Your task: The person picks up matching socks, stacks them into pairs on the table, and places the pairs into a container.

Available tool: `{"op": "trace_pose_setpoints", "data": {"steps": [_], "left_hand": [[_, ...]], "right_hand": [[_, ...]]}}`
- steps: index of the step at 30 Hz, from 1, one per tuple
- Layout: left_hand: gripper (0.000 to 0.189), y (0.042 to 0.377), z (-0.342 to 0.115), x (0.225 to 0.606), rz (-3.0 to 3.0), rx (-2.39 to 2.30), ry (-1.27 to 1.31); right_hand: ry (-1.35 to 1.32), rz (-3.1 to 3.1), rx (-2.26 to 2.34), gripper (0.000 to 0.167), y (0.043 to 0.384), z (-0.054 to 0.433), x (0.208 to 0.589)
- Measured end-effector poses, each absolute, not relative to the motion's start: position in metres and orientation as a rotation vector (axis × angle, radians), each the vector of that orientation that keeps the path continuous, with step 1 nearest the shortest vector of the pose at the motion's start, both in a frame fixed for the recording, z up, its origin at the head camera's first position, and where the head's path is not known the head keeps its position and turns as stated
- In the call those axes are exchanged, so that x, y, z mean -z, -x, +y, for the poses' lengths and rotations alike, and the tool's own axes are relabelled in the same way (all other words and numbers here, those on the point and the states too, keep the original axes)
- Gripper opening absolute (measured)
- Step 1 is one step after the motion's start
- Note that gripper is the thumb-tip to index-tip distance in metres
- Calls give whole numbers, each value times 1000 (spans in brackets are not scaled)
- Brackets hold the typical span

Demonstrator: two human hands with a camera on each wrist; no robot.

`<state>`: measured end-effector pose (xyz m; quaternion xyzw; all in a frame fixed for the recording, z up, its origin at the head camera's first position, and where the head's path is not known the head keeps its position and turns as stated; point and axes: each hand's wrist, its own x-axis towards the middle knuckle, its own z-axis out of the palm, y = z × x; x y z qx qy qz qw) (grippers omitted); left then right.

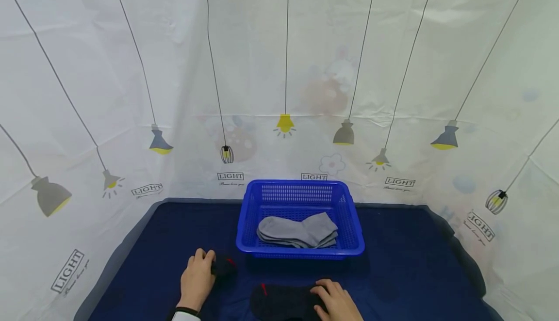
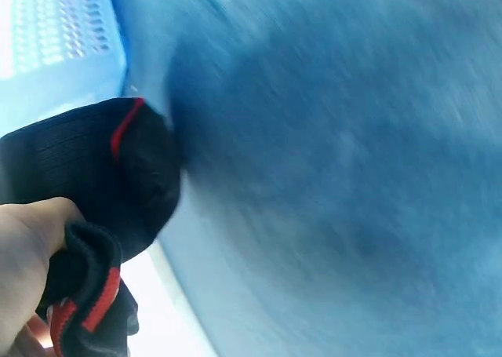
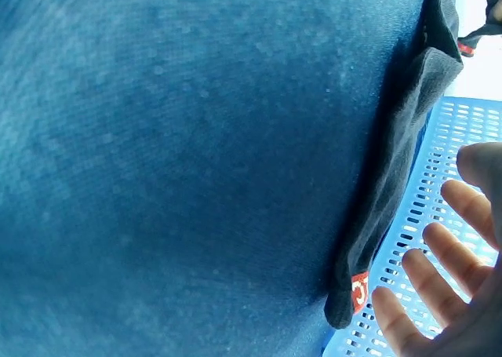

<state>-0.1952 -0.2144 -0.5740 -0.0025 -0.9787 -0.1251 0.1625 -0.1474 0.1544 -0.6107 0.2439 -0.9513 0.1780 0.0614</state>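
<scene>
My left hand [image 1: 197, 280] grips a black sock [image 1: 223, 266] with a red line near its end, held left of the basket's front. In the left wrist view the thumb presses on this sock [image 2: 86, 169], and a fold with red marks hangs below the fingers. A second black sock [image 1: 281, 301], also with a red line, lies flat on the cloth in front of the basket. My right hand [image 1: 338, 304] is over its right end. The right wrist view shows the right fingers [image 3: 431, 286] spread, apart from the sock [image 3: 392, 161] and its red label.
A blue plastic basket [image 1: 301, 253] stands at the back of the dark blue cloth [image 1: 393, 272], with grey socks [image 1: 297, 231] stacked inside. Behind it and along both sides hangs a pale sheet [image 1: 262, 69] printed with lamps.
</scene>
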Motion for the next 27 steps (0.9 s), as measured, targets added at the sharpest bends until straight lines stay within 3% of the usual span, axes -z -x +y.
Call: {"op": "trace_pose_setpoints", "data": {"steps": [14,27], "left_hand": [[38,174,-182,558,-2715,274,160],[41,159,-180,536,-2713,212,256]], "right_hand": [[-754,-2853,-553,28,147,157,612],[-737,-2868,-546,28,146,156,608]]}}
